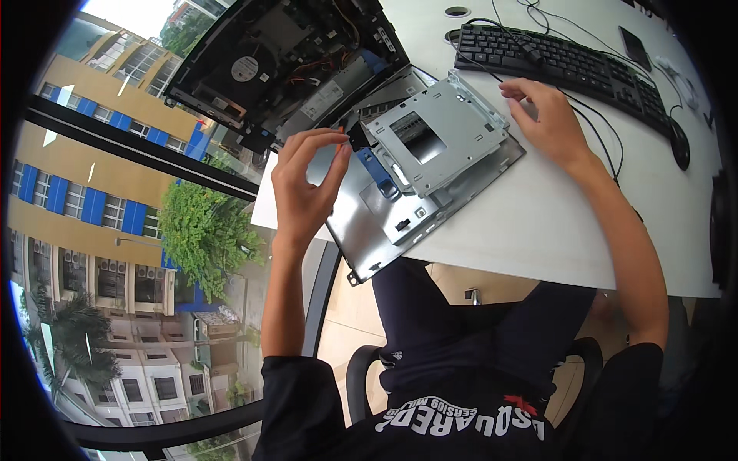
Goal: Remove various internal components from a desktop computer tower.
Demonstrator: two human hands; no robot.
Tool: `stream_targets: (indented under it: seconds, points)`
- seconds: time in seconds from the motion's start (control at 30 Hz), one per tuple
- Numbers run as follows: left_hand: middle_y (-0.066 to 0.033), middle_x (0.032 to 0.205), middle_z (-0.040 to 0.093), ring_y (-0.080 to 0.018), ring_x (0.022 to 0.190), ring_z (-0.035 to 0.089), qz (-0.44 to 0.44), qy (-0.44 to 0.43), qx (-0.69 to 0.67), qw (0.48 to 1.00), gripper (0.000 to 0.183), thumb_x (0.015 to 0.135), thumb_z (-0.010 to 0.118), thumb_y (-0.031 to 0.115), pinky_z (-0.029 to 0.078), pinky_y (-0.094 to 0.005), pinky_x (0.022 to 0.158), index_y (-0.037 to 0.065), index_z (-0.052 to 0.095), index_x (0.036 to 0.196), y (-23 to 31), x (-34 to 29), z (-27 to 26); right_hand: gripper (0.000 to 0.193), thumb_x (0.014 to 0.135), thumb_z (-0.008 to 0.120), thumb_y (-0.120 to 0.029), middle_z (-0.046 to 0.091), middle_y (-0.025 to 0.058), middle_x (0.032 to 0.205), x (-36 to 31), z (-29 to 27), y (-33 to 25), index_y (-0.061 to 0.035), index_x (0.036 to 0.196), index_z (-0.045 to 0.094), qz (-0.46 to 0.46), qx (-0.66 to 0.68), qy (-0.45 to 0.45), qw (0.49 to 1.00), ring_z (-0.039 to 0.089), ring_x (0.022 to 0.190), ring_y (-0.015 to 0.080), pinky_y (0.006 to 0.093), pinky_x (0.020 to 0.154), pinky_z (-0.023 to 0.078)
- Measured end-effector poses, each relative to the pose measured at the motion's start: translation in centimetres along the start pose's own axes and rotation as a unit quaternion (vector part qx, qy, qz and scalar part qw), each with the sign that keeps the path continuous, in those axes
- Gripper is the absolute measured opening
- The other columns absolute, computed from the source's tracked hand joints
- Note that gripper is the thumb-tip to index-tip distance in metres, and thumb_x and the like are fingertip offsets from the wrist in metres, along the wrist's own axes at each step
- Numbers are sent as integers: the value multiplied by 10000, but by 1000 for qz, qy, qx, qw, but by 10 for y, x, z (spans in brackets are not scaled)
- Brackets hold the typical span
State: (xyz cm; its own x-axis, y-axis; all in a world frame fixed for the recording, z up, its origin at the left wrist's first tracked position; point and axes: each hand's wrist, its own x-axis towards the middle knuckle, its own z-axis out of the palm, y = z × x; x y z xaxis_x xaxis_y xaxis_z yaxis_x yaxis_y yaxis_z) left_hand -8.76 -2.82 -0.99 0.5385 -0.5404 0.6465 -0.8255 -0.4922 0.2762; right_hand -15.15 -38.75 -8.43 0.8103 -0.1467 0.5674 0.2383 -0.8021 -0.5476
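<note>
My left hand (304,180) is raised at the left of a silver metal drive bracket (457,127), thumb and forefinger pinched together. Whatever lies between those fingertips is too small to make out; a dark part and a bit of red show just beside them. A blue latch (377,175) runs along the bracket's left side. Beneath the bracket lies a shiny metal panel (361,230), overhanging the near edge of the table. Just off the bracket's right end, my right hand (547,123) hovers with curved fingers apart, holding nothing.
An opened black computer case (284,61) with fan, cables and boards stands behind the panel. At the far right are a black keyboard (569,73), a black mouse (679,144), cables and a phone (635,48). A window frame (138,142) borders the white table (530,223) on the left.
</note>
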Motion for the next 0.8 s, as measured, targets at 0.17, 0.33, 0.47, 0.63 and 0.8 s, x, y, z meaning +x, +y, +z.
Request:
stream_targets:
  seconds: [0.17,0.33,0.47,0.63,0.8]
  points:
    - [-127,1050,739,-261,995,700,-58,-29,-16,998,168,883,736,75,519,-346,896,15,735,1039,-18,2,4,235,922,614,-130,749,122,1011,-1,1,1,-37,1119,702,-7,-9,0,1000,718,960,267,374,884,547]
    - [-143,1077,738,-269,1000,703,-86,-74,-22,993,220,895,725,100,525,-354,904,16,736,1098,-50,22,18,229,920,612,-129,749,114,1009,1,2,1,-41,1110,705,-8,-17,-3,1000,713,954,264,374,893,538]
    - [-138,1144,736,-259,1063,691,-35,-127,-8,991,281,900,738,151,514,-368,939,48,740,1162,-58,56,36,229,916,612,-124,748,115,1004,1,-2,-2,-41,1107,706,-8,-25,-3,1000,708,950,264,378,911,527]
    - [-160,1162,726,-320,1111,665,-3,-226,-45,973,334,863,763,187,502,-395,980,47,739,1165,-65,81,54,234,909,617,-115,743,123,988,-1,0,-4,-32,1110,704,1,1,0,1000,713,944,268,379,874,549]
    - [-137,1097,751,-237,1020,708,-24,-258,-82,962,358,816,785,125,527,-377,953,65,751,1168,-67,89,57,230,905,616,-102,733,150,998,2,-1,-5,-22,1102,702,13,17,-15,1000,717,935,280,371,839,565]
